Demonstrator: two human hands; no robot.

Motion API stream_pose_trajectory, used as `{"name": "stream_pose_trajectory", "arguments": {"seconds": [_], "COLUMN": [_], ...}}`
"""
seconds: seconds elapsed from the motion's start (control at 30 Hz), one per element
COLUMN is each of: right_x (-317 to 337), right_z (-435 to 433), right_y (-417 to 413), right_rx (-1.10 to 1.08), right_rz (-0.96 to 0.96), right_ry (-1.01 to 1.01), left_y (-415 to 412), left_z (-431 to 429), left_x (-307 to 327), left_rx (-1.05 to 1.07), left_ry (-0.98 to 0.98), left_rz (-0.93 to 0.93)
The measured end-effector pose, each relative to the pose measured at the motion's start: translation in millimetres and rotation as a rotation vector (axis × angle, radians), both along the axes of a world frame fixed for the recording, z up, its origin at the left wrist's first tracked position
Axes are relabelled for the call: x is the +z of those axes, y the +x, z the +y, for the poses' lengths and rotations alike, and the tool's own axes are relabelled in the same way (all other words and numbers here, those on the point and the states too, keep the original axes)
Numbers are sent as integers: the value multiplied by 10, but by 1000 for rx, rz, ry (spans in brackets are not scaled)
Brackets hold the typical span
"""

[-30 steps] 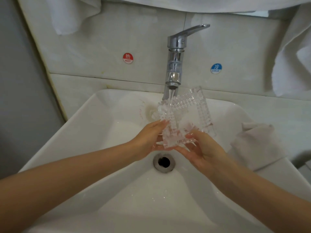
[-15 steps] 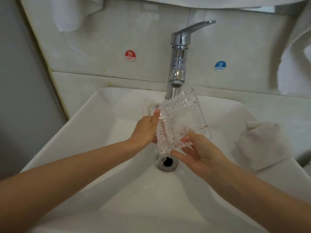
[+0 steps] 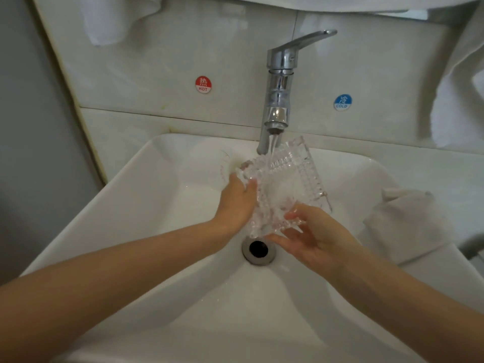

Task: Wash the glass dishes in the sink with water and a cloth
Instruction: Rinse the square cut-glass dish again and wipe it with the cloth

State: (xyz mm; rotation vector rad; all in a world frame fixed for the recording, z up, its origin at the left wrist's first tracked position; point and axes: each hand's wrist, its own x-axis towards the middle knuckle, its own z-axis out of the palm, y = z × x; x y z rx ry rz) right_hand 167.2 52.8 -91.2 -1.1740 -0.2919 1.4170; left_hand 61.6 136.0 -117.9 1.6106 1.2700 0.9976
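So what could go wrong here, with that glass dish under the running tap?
The wet glass dish, held tilted by the left hand and right hand, could slip and crack against the hard sink. Its spiky cut edges might nick a finger. Water from the tap strikes the tilted dish and may splash over the rim.

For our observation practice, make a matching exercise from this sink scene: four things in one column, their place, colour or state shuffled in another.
1 glass dish
2 cloth
3 HOT sticker
4 COLD sticker

A blue, right of the tap
B held under the tap
C red, left of the tap
D lying at the sink's right edge

Pairs: 1-B, 2-D, 3-C, 4-A
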Motion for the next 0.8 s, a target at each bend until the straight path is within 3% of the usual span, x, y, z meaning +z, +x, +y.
{"name": "stream_pose_trajectory", "arguments": {"seconds": [0.2,0.37,0.53,0.63,0.8], "right_x": [9,-52,-11,9,8], "right_z": [-14,7,-19,-28,-45], "right_y": [-12,101,40,-52,16], "right_rx": [21,-25,5,50,45], "right_rz": [1,48,111,148,134], "right_ry": [-52,-30,-23,-24,-22], "left_y": [-40,129,41,-89,9], "left_z": [-109,-436,-97,55,-175], "left_x": [125,-80,98,211,-67], "left_rx": [57,-102,43,104,-16], "left_ry": [-79,-171,-48,-8,-154], "left_rz": [-19,-55,-57,35,-49]}}
